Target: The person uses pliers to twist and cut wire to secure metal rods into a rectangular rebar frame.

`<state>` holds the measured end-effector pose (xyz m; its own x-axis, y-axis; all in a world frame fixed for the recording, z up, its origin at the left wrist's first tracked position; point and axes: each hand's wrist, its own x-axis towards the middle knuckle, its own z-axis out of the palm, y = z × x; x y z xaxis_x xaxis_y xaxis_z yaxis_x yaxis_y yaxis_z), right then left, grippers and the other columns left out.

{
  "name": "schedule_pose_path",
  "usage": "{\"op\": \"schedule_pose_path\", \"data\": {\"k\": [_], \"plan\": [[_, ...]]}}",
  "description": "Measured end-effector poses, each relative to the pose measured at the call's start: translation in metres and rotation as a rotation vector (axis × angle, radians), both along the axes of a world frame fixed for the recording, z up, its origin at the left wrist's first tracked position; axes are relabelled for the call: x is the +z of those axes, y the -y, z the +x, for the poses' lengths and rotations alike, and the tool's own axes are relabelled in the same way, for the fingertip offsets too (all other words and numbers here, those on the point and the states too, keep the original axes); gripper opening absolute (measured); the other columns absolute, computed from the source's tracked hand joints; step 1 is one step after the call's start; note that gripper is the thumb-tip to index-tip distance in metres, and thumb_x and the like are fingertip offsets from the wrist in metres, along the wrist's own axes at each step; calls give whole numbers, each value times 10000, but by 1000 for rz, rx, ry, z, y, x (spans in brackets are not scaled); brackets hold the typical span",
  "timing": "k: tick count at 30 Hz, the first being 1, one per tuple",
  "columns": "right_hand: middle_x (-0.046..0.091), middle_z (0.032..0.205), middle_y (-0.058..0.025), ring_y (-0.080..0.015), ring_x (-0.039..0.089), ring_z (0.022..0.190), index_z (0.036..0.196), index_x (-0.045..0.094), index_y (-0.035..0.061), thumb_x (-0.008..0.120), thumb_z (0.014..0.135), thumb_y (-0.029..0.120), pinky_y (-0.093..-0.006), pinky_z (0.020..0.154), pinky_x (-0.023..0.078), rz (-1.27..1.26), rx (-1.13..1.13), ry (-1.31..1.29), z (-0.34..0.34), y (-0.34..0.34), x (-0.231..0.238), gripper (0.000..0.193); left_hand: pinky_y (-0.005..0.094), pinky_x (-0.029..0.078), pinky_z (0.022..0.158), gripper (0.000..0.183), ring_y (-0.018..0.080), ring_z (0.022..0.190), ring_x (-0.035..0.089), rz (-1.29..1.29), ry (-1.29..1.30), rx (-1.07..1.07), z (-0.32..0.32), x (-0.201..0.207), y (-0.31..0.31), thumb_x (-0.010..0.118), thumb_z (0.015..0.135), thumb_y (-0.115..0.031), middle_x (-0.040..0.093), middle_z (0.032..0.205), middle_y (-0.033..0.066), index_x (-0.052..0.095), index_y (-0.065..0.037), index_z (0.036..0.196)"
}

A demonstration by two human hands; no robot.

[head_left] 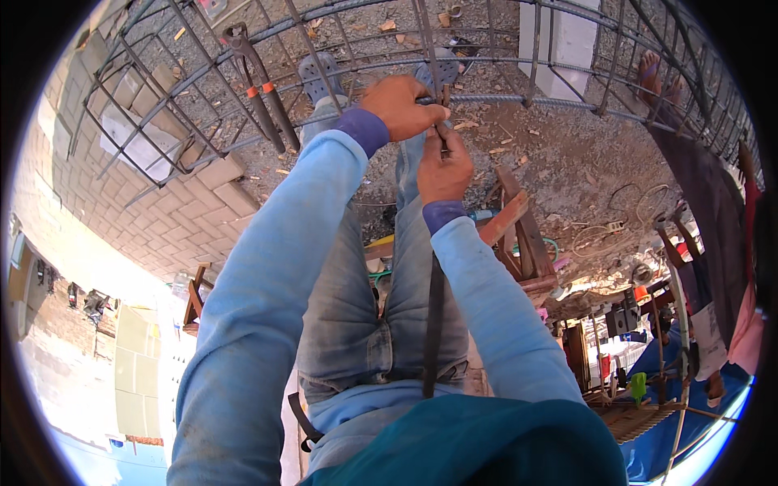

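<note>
A cage of steel rebar (486,98) with bars and stirrups spans the far side. My left hand (397,107) is closed at a crossing of a lengthwise bar and a stirrup, its thumb and fingers gripping there. Just below and to the right, my right hand (447,168) has its fingers pinched together around something thin and dark, too small to name, close to my left thumb. A pair of long-handled cutters (266,97) with orange bands on its dark handles leans at the cage, left of my hands.
Wooden trestle pieces (523,235) stand right of my legs. Paving blocks (194,198) lie at left, with a white sheet (142,146) on them. A white post (557,53) stands behind the cage. Another person's bare foot (650,69) is at far right.
</note>
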<state>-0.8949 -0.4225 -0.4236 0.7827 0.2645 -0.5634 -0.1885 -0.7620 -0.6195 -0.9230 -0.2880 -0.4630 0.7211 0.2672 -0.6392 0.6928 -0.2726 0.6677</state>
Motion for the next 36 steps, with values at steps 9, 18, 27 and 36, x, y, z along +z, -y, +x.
{"op": "schedule_pose_path", "data": {"k": [9,18,27,36], "plan": [[666,904,-149,-280,655,816,1004,670,27,611,830,80,-356,727,505,-4,157,78,13,21,1,191,329,481,781,260,222,895,604,-234,31,733,-10,42,82,582,876,-178,614,1044,116,600,-23,1084],[592,851,-126,-308,587,706,918,642,28,648,813,162,-389,647,473,-39,87,100,35,5,16,170,278,497,671,198,132,739,613,-786,-37,1116,-3,18,75,546,903,-128,656,848,84,631,26,994],[623,762,-71,-179,606,682,869,634,45,652,830,221,-340,631,490,-64,543,50,74,-3,-3,181,257,464,645,165,96,699,571,-295,36,785,-10,22,65,568,890,-124,650,826,50,647,16,927],[614,818,-17,-143,579,749,973,574,79,629,889,174,-269,608,492,500,-742,-1229,48,10,-20,139,248,454,509,219,98,624,570,-866,-239,1226,7,105,65,549,914,-215,595,698,30,608,-4,914]]}}
